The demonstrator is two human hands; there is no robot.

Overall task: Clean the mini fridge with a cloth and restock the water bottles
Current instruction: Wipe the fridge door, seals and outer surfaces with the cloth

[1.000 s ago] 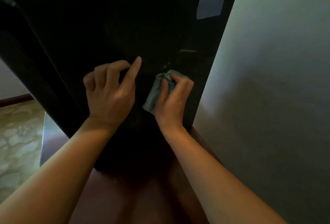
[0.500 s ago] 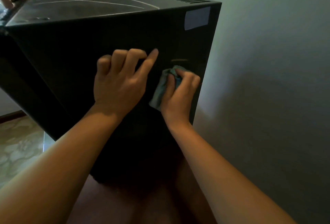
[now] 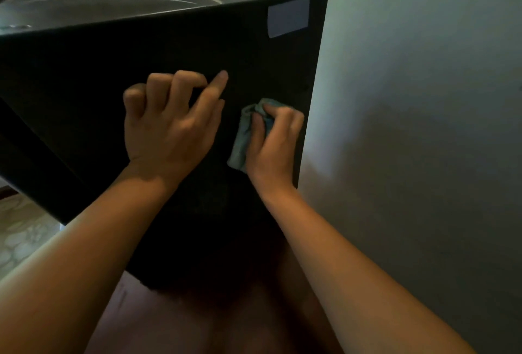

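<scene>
The right hand (image 3: 272,146) grips the bunched cloth (image 3: 242,142) against the mini fridge (image 3: 99,71) side, near its right edge, while the left hand (image 3: 169,127) is just beside it, empty, fingers curled, forefinger out.

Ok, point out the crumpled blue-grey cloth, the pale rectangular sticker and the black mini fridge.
crumpled blue-grey cloth (image 3: 241,142), head view, its hanging lower fold.
pale rectangular sticker (image 3: 288,17), head view, its centre.
black mini fridge (image 3: 113,71), head view, its bare side panel.
</scene>
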